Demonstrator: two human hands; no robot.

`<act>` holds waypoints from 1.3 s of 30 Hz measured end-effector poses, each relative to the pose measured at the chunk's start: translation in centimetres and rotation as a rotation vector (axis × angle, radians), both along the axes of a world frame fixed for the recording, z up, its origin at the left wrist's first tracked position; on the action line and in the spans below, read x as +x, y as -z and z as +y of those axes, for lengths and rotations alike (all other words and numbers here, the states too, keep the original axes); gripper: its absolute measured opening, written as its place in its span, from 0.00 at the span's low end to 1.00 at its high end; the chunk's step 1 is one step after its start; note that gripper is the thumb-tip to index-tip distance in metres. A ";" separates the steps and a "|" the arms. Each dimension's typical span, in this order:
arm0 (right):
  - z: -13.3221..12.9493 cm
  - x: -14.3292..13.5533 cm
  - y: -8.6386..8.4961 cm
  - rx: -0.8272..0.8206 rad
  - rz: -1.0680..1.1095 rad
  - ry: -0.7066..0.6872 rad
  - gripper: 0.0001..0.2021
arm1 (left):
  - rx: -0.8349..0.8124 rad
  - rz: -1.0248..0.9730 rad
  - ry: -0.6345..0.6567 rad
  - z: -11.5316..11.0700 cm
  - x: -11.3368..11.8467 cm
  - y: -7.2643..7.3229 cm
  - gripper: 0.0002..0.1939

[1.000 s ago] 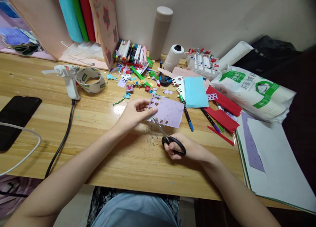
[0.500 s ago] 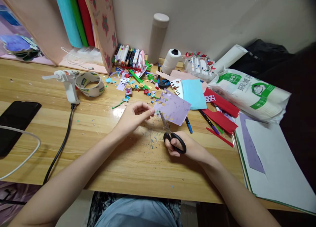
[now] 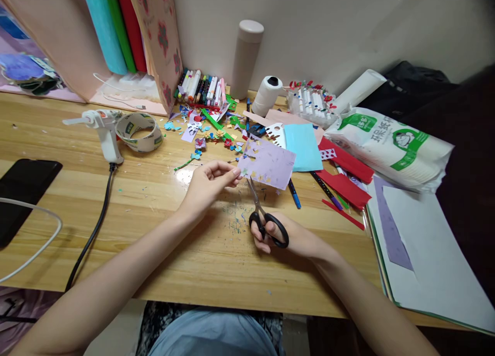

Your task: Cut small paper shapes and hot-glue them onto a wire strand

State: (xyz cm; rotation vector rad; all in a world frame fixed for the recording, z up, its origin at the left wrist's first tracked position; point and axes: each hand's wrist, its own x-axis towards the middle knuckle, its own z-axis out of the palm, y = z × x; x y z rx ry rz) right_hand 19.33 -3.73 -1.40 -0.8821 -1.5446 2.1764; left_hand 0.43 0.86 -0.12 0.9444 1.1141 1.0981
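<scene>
Between the thumb and forefinger of my left hand (image 3: 212,187) is the left corner of a purple sheet of paper (image 3: 274,165). Small cut-outs notch the sheet's left and lower edges. My right hand (image 3: 282,232) has its fingers through the black handles of a pair of scissors (image 3: 257,201), whose blades look parted. The blade tips meet the paper's lower left edge, close to my left fingertips; part of them is hidden by the sheet. Tiny paper scraps (image 3: 238,223) lie on the table beneath.
A glue gun (image 3: 110,139), a tape roll (image 3: 139,133) and a phone (image 3: 27,196) lie left. Behind are markers (image 3: 203,90), a tumbler (image 3: 247,59) and a thread spool (image 3: 267,95). Blue paper (image 3: 305,148), red paper (image 3: 344,187) and a bag of paper cups (image 3: 394,147) are right.
The purple paper has turned slightly, its right side swinging up. My right hand and the scissors have moved a little left and down, with the blades now pointing more steeply upward.
</scene>
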 end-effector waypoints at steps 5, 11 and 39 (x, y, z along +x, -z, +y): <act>-0.1 -0.1 0.3 0.000 0.000 0.016 0.30 | -0.016 -0.008 0.065 -0.8 0.7 -0.1 0.12; -0.1 -0.2 0.3 -0.008 -0.002 0.027 0.31 | -0.035 0.001 0.063 -1.2 1.0 -0.3 0.11; -0.3 -0.4 0.9 -0.003 0.013 0.100 0.29 | -0.140 -0.164 0.095 -0.9 0.9 0.6 0.13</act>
